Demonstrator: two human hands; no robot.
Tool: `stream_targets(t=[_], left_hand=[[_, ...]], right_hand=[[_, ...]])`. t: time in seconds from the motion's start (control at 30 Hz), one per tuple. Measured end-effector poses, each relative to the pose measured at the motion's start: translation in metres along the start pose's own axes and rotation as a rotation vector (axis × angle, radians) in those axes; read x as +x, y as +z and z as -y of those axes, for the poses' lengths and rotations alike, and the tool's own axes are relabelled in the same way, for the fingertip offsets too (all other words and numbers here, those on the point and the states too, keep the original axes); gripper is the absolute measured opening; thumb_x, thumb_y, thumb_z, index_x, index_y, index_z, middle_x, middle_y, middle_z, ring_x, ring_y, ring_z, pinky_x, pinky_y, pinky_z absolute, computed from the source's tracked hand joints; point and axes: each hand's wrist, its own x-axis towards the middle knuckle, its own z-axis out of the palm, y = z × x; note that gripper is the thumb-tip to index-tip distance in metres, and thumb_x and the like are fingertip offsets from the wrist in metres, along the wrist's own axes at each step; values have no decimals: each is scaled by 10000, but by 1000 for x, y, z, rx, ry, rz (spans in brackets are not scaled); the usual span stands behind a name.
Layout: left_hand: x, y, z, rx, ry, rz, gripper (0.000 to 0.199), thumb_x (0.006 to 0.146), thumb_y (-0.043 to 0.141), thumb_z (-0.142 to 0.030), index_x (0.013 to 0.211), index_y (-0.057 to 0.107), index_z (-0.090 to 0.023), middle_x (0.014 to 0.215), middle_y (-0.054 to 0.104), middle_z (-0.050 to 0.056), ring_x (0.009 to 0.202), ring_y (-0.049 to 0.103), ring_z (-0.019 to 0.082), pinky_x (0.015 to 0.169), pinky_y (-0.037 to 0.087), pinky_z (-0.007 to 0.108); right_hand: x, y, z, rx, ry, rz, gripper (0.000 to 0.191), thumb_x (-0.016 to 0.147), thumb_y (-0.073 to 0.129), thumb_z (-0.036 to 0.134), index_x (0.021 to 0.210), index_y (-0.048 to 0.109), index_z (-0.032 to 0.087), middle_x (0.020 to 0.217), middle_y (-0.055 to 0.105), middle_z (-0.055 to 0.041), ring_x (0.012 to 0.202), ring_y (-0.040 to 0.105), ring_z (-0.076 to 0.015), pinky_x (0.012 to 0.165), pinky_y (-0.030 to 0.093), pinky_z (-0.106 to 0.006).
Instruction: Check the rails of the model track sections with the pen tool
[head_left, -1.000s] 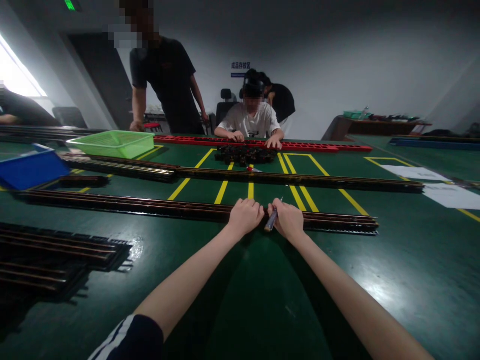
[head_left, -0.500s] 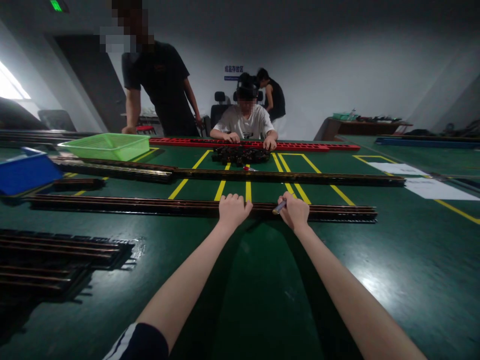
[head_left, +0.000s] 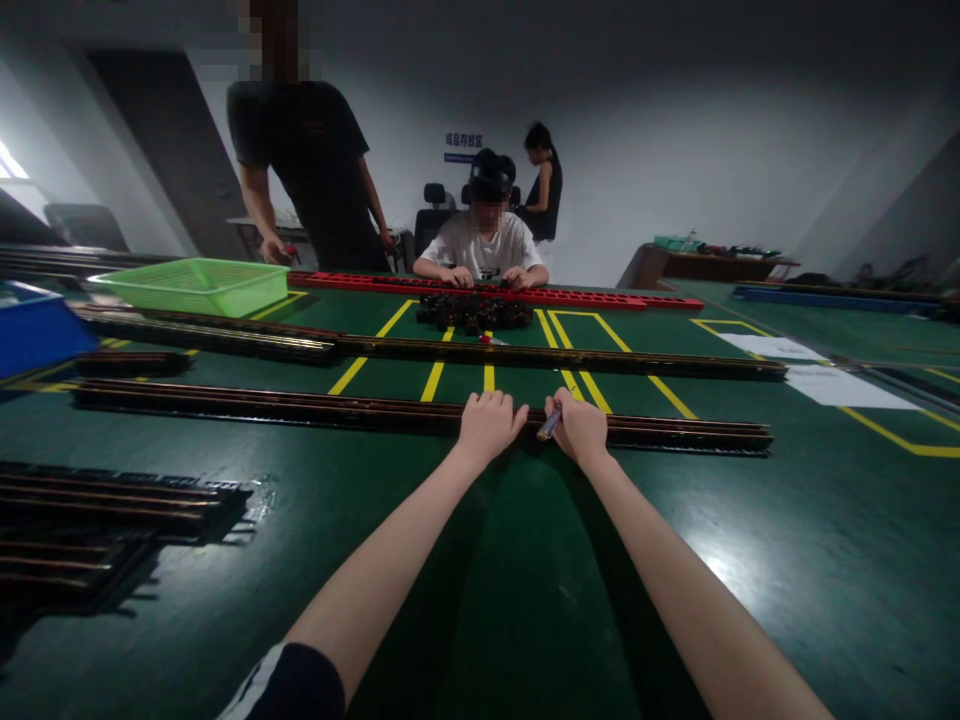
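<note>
On the green table (head_left: 225,600), the long dark strip (head_left: 262,405) was grasped by the left hand (head_left: 487,428), a pen-like tool (head_left: 550,423) by the right hand (head_left: 582,430), and firm bracing was seemingly needed

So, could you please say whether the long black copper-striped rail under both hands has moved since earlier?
Yes, the rail moved right: its right end sits farther past the nearest slanting yellow line.

Wears, well behind the grip on the left, a short, dark navy sleeve (head_left: 306,684) with a white band (head_left: 257,682) down its outer side. Bare along both forearms (head_left: 397,535), as on left hand (head_left: 487,432) and right hand (head_left: 583,430) at the grip.
</note>
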Motion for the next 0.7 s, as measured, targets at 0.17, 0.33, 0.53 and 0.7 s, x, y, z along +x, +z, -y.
stream_targets(t=[0.17, 0.33, 0.53, 0.7], left_hand=[[-6, -8, 14, -36, -22, -4, 451, 946, 259, -296, 816, 655, -124, 841, 678, 95, 753, 601, 183, 693, 396, 326], [-14, -19, 48, 9, -261, -25, 487, 913, 292, -317, 656, 663, -136, 732, 675, 100, 672, 594, 184, 691, 408, 348], [-16, -23, 60, -11, -243, 9, 464, 884, 289, -286, 629, 646, -135, 680, 653, 94, 630, 580, 178, 625, 406, 326], [-14, -20, 58, -38, -225, 35, 465, 885, 285, -280, 599, 626, -143, 621, 625, 78, 578, 562, 161, 597, 396, 309]], right_hand=[[1, -2, -5, 40, -20, 7, 268, 896, 353, 306, 786, 561, 178, 621, 623, -46, 545, 576, -160, 516, 296, -244], [3, -1, -14, 71, 24, 23, 259, 886, 355, 295, 765, 554, 181, 601, 610, -46, 523, 564, -162, 494, 303, -243], [2, 1, -18, 71, 30, 1, 272, 890, 349, 287, 771, 558, 160, 616, 621, -61, 521, 564, -159, 485, 296, -233], [1, 2, -9, 87, -37, -73, 295, 892, 340, 282, 747, 559, 147, 603, 617, -63, 504, 547, -146, 483, 286, -227]])
